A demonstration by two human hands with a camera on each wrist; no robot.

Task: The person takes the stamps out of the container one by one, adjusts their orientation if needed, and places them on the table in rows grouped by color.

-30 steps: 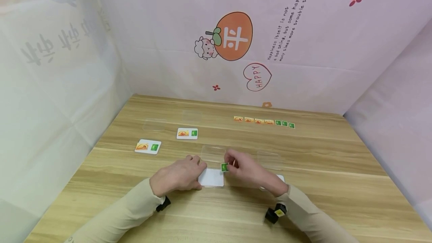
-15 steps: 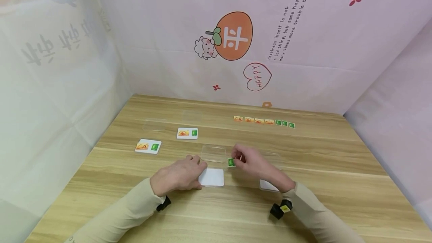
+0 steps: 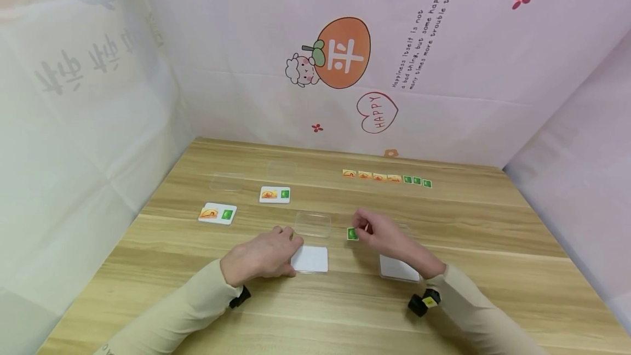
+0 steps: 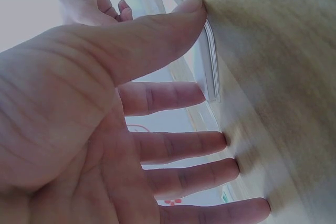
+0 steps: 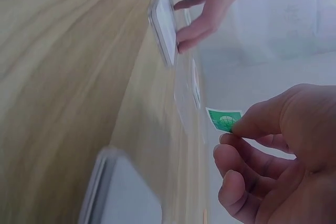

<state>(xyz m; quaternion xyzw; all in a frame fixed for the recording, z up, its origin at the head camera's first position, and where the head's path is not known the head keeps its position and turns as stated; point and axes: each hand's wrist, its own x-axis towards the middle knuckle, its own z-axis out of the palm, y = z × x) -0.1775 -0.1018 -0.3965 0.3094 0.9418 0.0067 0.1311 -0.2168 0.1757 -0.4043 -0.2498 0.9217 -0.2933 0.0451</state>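
In the head view, my left hand [image 3: 261, 256] holds a white card in a clear case [image 3: 311, 259] flat on the table. Its thumb lies at the case's near edge and the index finger at the far side, as the left wrist view shows; the other fingertips rest on the wood. Between thumb and index finger, my right hand [image 3: 389, 234] pinches a small green stamp [image 5: 223, 120] by one edge, above the tabletop. Below the right forearm lies a second white card in a clear case [image 3: 398, 268].
Two white cards [image 3: 217, 220] bearing an orange and a green stamp lie at left. Clear lids [image 3: 313, 224] lie behind the cases. A row of orange stamps [image 3: 365, 175] and green stamps [image 3: 417, 181] runs along the back right. Printed cloth walls [image 3: 246, 103] surround the wooden table [image 3: 296, 316].
My right hand has moved right with the green stamp, from beside the middle card toward the right one, uncovering more of the right case. The left hand has stayed in place.
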